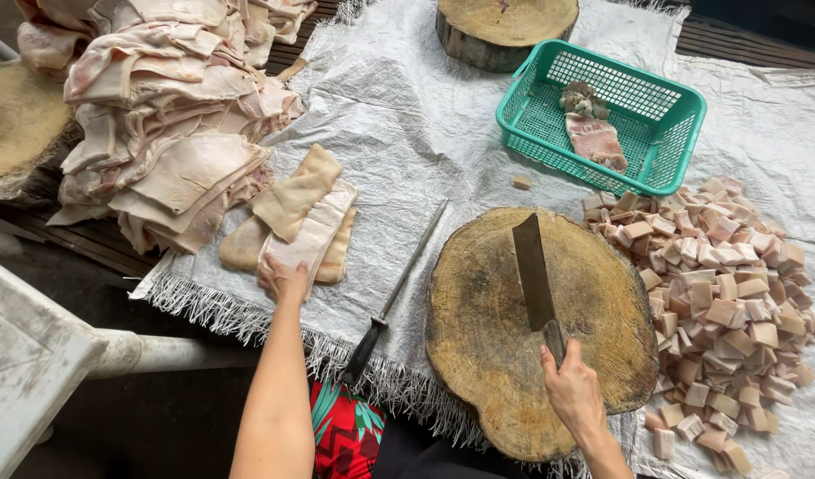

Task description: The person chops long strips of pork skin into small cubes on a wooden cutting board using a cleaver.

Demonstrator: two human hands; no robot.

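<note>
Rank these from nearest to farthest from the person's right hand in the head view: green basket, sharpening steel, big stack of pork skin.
From the right hand:
1. Sharpening steel, to its left.
2. Green basket, above, far side.
3. Big stack of pork skin, far upper left.
</note>
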